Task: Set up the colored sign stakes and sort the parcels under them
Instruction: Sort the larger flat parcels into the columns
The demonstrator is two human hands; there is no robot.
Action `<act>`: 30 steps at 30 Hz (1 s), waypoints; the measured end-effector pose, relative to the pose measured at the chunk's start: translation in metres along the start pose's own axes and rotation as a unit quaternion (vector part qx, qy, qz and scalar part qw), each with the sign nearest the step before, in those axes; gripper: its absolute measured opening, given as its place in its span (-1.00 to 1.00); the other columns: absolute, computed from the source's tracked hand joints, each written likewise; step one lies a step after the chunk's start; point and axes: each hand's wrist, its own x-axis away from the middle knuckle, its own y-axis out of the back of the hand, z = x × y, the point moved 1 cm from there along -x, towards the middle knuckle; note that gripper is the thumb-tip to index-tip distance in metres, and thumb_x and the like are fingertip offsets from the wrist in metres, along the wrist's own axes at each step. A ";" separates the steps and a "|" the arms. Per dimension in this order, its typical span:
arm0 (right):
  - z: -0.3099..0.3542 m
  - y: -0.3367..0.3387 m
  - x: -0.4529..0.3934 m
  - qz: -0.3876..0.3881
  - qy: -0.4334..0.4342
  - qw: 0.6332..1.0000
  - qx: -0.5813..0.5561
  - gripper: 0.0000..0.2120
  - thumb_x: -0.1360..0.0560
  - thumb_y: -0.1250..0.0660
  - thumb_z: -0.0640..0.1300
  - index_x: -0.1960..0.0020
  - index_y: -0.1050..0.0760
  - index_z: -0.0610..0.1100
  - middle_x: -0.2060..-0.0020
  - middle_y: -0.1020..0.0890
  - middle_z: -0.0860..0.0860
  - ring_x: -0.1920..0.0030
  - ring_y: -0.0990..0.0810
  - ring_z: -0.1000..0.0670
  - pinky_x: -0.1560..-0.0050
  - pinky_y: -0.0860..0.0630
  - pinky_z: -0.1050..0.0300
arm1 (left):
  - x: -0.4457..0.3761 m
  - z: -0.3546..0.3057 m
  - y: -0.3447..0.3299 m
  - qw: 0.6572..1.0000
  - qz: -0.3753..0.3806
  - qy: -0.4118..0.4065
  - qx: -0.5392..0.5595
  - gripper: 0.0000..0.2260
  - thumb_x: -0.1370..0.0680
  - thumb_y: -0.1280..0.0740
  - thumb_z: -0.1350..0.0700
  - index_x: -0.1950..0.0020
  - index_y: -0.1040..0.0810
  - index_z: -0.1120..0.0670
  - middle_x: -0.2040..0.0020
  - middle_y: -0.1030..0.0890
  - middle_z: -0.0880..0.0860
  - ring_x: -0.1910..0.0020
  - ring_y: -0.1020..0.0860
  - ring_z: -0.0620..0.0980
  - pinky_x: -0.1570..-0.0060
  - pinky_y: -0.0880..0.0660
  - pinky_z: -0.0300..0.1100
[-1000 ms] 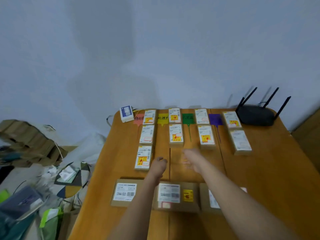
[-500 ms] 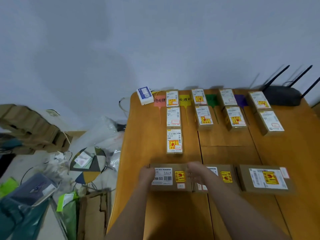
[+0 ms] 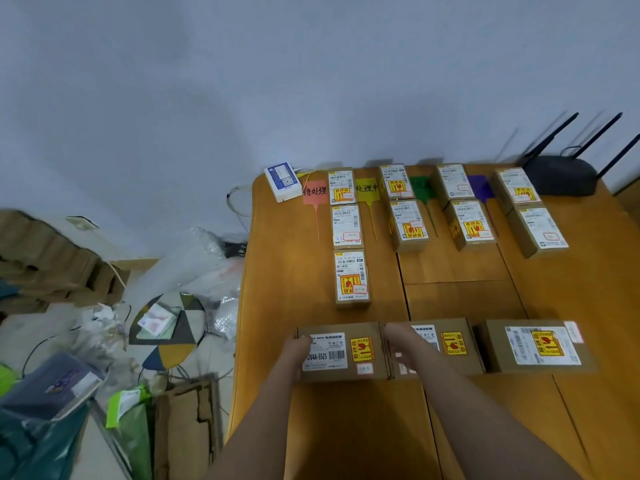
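On the wooden table (image 3: pixel 478 427), the near-left parcel (image 3: pixel 343 351) is a flat brown carton with a white barcode label and a yellow-red fragile sticker. The left hand (image 3: pixel 297 348) grasps its left end; the right hand (image 3: pixel 398 344) grasps its right end.

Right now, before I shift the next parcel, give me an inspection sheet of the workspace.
Surface: wooden table, seams visible.
Job's things: pink sign, yellow sign, green sign, purple sign lying flat; small parcels in four columns beside them; three large parcels in the near row.
Clutter: white device, black router.
Grips: left hand and right hand hold the leftmost large parcel by its ends.
Cables: white cable over the table's far left edge.
Surroundings: floor piled with bags and cardboard.
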 end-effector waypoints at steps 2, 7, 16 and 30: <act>0.000 -0.001 -0.004 -0.005 -0.004 1.000 -0.001 -0.86 -0.60 -0.18 -0.21 0.07 -0.48 -0.20 0.20 -0.59 -0.09 0.22 -0.55 -0.01 0.25 -0.46 0.15 | -0.003 0.001 0.004 1.000 0.004 -0.003 0.000 -0.65 -0.65 -0.15 0.16 -0.44 -0.27 0.15 -0.13 -0.62 0.22 0.15 -0.61 0.07 0.37 -0.49 -0.12; -0.003 -0.002 -0.012 -0.005 -0.004 1.000 0.013 -0.85 -0.58 -0.20 -0.20 -0.03 -0.52 -0.23 0.10 -0.63 -0.13 0.11 -0.58 -0.04 -0.04 -0.55 0.04 | -0.003 0.006 0.015 1.000 0.019 0.001 0.005 -0.57 -0.63 -0.24 0.19 -0.42 -0.13 -0.01 -0.07 -0.59 0.18 0.10 -0.61 0.10 0.26 -0.55 -0.03; 0.003 0.004 -0.008 0.011 -0.007 0.995 0.095 -0.81 -0.59 -0.16 -0.13 -0.12 -0.44 -0.20 -0.11 -0.54 -0.14 -0.16 -0.51 -0.13 -0.18 -0.47 -0.05 | 0.004 0.004 0.041 0.998 0.006 -0.058 0.000 -0.55 -0.56 -0.38 0.15 -0.41 -0.32 0.00 -0.10 -0.63 0.16 -0.02 -0.63 0.13 0.21 -0.56 -0.02; 0.016 0.034 0.042 0.057 0.100 0.990 -0.081 -0.72 -0.64 -0.19 -0.04 -0.21 -0.51 -0.19 0.00 -0.64 -0.11 0.00 -0.60 -0.10 -0.12 -0.53 -0.05 | 0.058 -0.029 0.034 0.991 0.026 -0.118 0.064 -0.70 -0.58 -0.36 0.11 -0.27 -0.40 -0.06 0.08 -0.68 0.06 0.15 -0.59 0.02 0.26 -0.44 -0.14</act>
